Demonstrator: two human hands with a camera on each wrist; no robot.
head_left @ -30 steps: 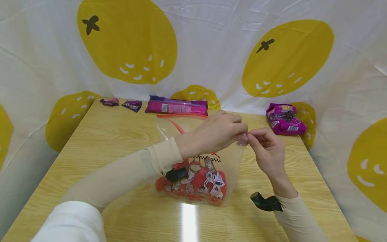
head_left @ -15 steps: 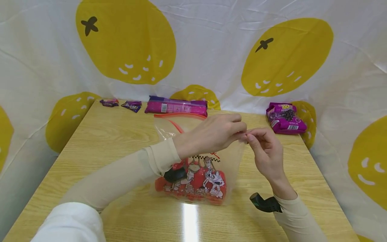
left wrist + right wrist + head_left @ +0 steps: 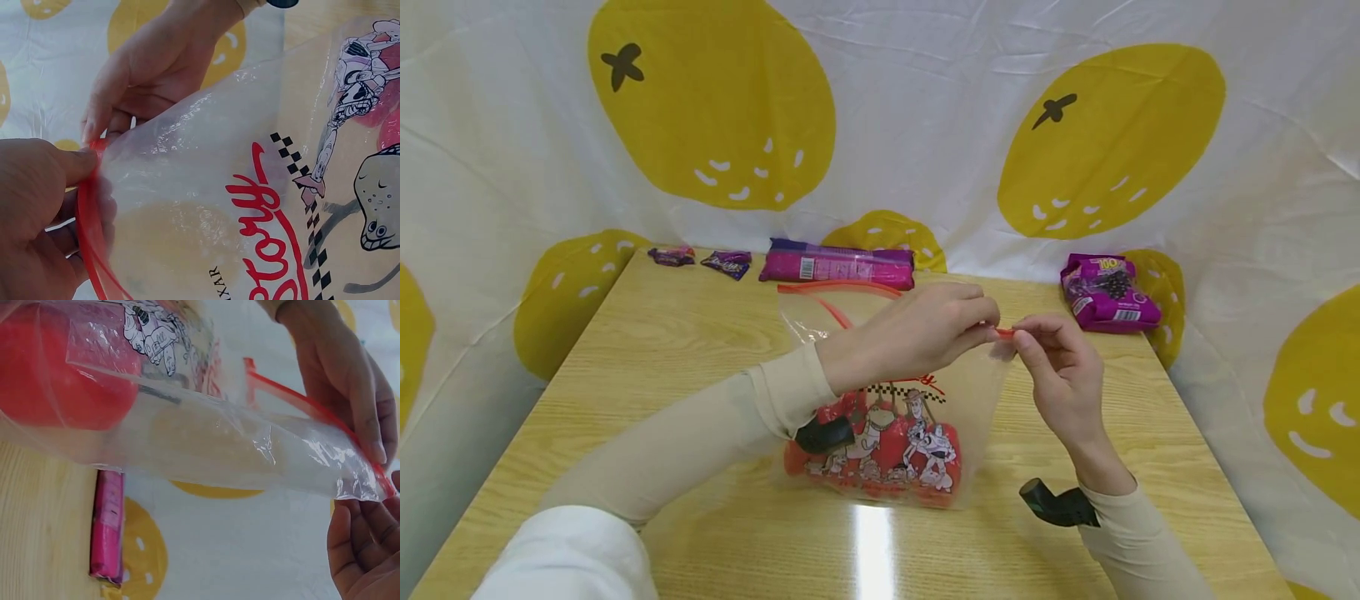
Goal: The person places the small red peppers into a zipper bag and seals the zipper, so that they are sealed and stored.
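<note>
A clear zip-top bag (image 3: 981, 425) printed with cartoon figures stands in the middle of the table, red rounded contents (image 3: 69, 369) showing through its lower part. Along its mouth runs a red zip strip (image 3: 94, 219). My left hand (image 3: 921, 329) pinches that strip near the right corner, thumb on the near side and fingers behind. At the corner itself, my right hand (image 3: 1067, 375) pinches the strip's end between thumb and index finger. A short piece of red strip shows between the hands. Towards the left, the mouth's two edges stand apart. What the red contents are cannot be told.
A long purple packet (image 3: 842, 265) lies behind the bag at the table's back edge. Two small purple wrapped pieces, one (image 3: 672, 255) beside another (image 3: 727, 262), lie at back left. A plump purple pack (image 3: 1108, 296) sits at back right, before a fruit-patterned curtain (image 3: 917, 125).
My left hand has slid slightly left along the strip, away from my right hand, and red strip now shows between them. The right hand has stayed nearly still at the corner.
</note>
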